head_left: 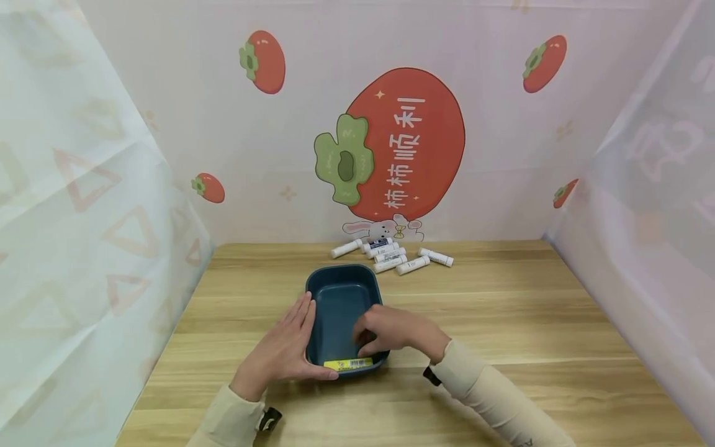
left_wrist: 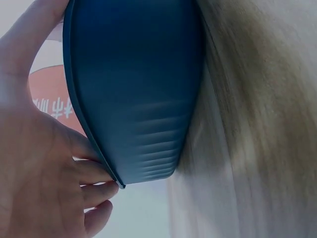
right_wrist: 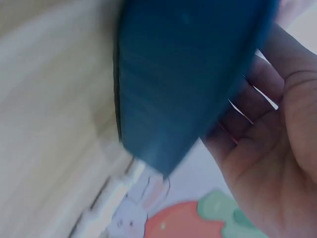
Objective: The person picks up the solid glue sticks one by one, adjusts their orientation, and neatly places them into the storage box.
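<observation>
A dark teal rectangular tray (head_left: 341, 310) stands on the wooden table, with a yellow strip bearing a barcode (head_left: 349, 364) along its near inner side. My left hand (head_left: 285, 347) rests at its near left corner, straight fingers along the left rim and thumb on the near rim. In the left wrist view the fingertips (left_wrist: 101, 191) touch the rim. Over the right rim, my right hand (head_left: 391, 329) reaches into the tray with bent fingers and the thumb apart. Nothing shows between them; the fingertips are blurred and partly hidden. The right wrist view shows the palm (right_wrist: 272, 158) beside the tray's outer wall.
Several white tubes with printed labels (head_left: 385, 254) lie in a loose group beyond the tray, near the back of the wooden table (head_left: 491, 310). Printed cloth with persimmon pictures (head_left: 408, 143) hangs behind, and pale cloth sides (head_left: 72, 217) stand left and right.
</observation>
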The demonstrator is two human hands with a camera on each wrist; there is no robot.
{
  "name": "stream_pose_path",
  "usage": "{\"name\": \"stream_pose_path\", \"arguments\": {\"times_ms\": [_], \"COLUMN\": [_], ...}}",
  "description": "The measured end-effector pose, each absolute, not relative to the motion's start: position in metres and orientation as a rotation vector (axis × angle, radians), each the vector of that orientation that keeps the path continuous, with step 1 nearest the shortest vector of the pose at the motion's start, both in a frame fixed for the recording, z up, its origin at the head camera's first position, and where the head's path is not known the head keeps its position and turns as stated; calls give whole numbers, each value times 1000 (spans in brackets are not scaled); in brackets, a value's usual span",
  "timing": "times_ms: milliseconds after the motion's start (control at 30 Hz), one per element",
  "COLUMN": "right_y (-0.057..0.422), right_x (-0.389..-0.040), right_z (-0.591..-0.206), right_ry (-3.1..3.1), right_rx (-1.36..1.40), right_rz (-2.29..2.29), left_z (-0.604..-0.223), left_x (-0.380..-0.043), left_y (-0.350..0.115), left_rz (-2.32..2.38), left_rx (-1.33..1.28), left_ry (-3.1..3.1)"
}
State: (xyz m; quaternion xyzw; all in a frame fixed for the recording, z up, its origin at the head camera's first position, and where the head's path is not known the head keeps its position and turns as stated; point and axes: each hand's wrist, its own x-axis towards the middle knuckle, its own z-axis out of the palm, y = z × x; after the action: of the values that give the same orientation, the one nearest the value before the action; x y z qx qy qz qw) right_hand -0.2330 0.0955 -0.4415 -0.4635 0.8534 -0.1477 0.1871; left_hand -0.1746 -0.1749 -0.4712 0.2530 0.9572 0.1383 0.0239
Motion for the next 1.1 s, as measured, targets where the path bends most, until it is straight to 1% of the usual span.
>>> {"name": "stream_pose_path", "arguments": {"times_ms": [267,467,733,933,1100], "right_y": [146,181,207,205,204], "right_x": [-259,-287,-329,-352,-363], "right_z": [-411,-399,-424,-447,-461], "right_ry": [2619,2818,2874,2894,2927], "right_rx": [-1176,-1049,-817,-788,-776], "right_rz": [-588,-546,-409,-284,-216], "left_z": [-472,-475,-481,-482,-483], "left_x": [-175,-179,-182,-183,-183], "left_y": [-177,-180,-185,-186,-184], "left_rz": [434,460,427,436,419], "left_rx": [760,754,806,828,843], "left_ry": [2984,3020,3021,3041,3041]}}
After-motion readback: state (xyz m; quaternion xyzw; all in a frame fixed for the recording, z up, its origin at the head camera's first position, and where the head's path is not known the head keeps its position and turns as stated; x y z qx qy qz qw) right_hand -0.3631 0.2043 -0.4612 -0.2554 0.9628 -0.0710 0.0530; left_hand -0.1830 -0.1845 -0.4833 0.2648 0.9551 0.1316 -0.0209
